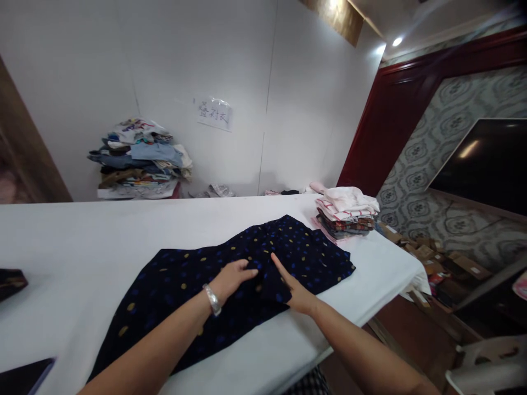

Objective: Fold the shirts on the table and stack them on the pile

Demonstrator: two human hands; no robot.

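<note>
A dark navy garment [197,280] with yellow and blue dots lies spread across the white table [82,247]. My left hand [234,277], with a silver bracelet at the wrist, rests on the cloth with its fingers curled and pinching a fold near the middle. My right hand [294,288] lies right beside it on the same fold, with the index finger stretched out and the other fingers tucked under the cloth's edge. Both hands touch the garment close to the table's front edge.
A neat stack of folded clothes [347,214] stands at the table's far right corner. A heap of clothes [140,159] is piled against the white wall behind. Dark items [10,281] lie at the left edge. Cardboard boxes [432,258] crowd the floor on the right.
</note>
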